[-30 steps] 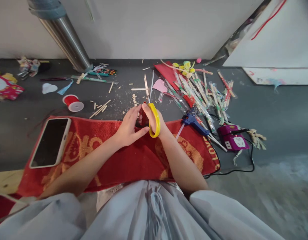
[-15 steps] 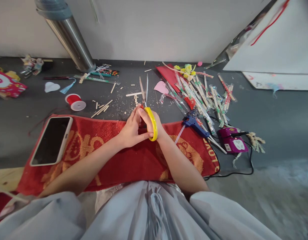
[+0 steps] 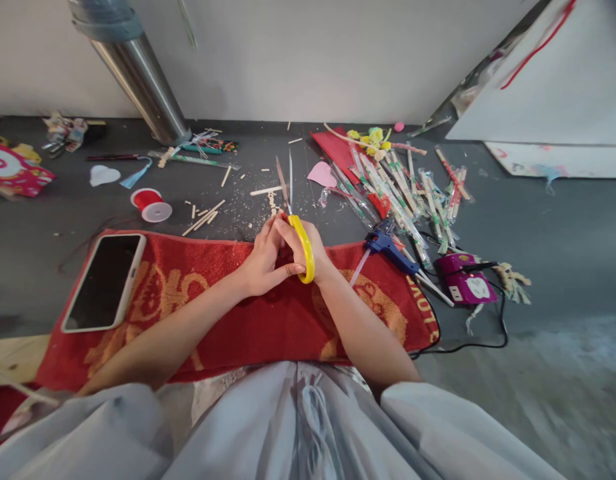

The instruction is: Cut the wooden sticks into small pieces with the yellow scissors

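Yellow-handled scissors (image 3: 306,250) are in my right hand (image 3: 313,243), its fingers wrapped round the handle. Their blades point away from me and stand a little apart over the grey table. My left hand (image 3: 265,265) rests against the right one, fingers bent together and thumb reaching across to the yellow handle. A speck of red shows at its fingertips; what it pinches is hidden. Both hands are over the front red towel (image 3: 228,327). Just beyond the fingertips lie small cut pieces of stick (image 3: 273,200) and a longer pale stick (image 3: 266,191).
Left of the hands are a phone (image 3: 105,283), a spool of red thread (image 3: 155,208) and a steel flask (image 3: 145,87). To the right lie a blue glue gun (image 3: 391,250), a purple power adapter (image 3: 464,279) with a black cord, wrapped sticks (image 3: 393,187) and a pink paper heart (image 3: 322,175).
The scissors and both hands shifted slightly left, and the blades tilted left. The blades narrowed a little since half a second ago. The dark red patch between the hands is now covered.
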Action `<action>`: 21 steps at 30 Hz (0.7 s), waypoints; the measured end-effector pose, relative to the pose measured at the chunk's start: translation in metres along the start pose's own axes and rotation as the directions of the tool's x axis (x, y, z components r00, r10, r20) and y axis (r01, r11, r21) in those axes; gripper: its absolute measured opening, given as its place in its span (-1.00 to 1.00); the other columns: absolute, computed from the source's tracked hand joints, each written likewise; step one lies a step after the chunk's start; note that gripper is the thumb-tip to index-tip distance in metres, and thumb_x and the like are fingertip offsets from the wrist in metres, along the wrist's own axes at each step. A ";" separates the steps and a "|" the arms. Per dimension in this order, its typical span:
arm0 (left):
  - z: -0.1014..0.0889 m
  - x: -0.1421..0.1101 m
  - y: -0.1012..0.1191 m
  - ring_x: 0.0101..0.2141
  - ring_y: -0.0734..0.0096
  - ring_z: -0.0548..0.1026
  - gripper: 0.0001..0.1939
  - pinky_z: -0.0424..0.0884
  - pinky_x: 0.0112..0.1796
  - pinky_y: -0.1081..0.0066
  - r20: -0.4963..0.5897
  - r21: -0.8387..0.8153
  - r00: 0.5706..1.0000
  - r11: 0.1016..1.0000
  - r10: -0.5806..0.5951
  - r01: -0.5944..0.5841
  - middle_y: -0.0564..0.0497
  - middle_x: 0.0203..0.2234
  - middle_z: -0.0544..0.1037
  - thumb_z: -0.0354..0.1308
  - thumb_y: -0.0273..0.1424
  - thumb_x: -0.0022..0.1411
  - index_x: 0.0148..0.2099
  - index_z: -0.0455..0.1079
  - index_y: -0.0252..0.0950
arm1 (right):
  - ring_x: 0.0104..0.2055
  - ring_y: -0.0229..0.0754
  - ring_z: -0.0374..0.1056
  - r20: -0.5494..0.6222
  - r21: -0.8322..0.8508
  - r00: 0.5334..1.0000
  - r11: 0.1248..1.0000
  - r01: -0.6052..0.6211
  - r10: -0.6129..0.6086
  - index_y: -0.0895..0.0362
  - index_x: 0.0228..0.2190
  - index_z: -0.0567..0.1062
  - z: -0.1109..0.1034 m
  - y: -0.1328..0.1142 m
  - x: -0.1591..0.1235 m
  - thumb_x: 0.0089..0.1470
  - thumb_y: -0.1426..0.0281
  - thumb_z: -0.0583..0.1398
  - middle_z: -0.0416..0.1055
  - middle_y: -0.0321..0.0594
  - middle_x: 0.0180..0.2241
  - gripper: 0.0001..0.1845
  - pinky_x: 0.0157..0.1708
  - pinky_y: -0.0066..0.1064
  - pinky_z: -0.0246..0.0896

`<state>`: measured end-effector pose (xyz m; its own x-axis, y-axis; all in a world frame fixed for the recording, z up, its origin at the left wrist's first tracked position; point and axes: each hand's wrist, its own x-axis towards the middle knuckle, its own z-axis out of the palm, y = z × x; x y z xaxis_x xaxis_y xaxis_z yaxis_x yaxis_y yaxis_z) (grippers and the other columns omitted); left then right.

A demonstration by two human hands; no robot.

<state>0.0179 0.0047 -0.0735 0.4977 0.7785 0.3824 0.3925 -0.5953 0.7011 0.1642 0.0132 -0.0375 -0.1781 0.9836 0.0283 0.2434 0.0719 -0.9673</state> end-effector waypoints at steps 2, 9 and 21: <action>-0.003 0.002 0.000 0.36 -0.16 -0.04 -0.02 0.04 0.28 -0.15 0.008 0.034 1.000 0.999 -0.001 0.001 -0.28 0.36 0.00 0.07 0.18 0.14 0.42 -0.16 -0.18 | -0.52 -0.27 0.23 0.003 0.019 1.000 1.000 -0.021 0.021 0.06 -0.56 0.27 0.000 -0.003 0.000 0.11 -0.17 0.03 0.25 -0.35 -0.59 -0.43 -0.46 -0.38 0.18; -0.024 0.012 -0.009 0.22 0.07 0.28 -0.44 0.21 0.20 -0.02 -0.212 0.156 0.977 0.987 -0.016 0.050 -0.25 0.21 0.30 -0.04 -0.15 0.34 0.30 0.09 -0.25 | -0.51 -0.22 0.35 0.008 0.148 0.989 0.978 -0.147 0.147 0.07 -0.52 0.29 -0.006 -0.005 0.009 0.16 -0.09 0.01 0.35 -0.27 -0.56 -0.49 -0.37 -0.29 0.37; -0.031 0.018 -0.024 -0.17 0.22 0.50 -0.70 0.39 -0.06 0.14 -0.370 0.316 0.905 0.888 -0.209 0.334 -0.06 -0.27 0.59 -0.05 -0.57 0.09 -0.22 0.45 -0.25 | -0.50 -0.25 0.35 -0.199 0.231 0.958 0.960 -0.160 0.208 0.11 -0.39 0.40 -0.028 0.006 0.015 0.07 -0.07 0.15 0.39 -0.28 -0.50 -0.53 -0.37 -0.31 0.35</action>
<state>-0.0064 0.0393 -0.0648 0.0824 0.9027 0.4223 0.7594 -0.3312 0.5600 0.1900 0.0332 -0.0356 0.0693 0.9899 -0.1238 0.0414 -0.1268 -0.9911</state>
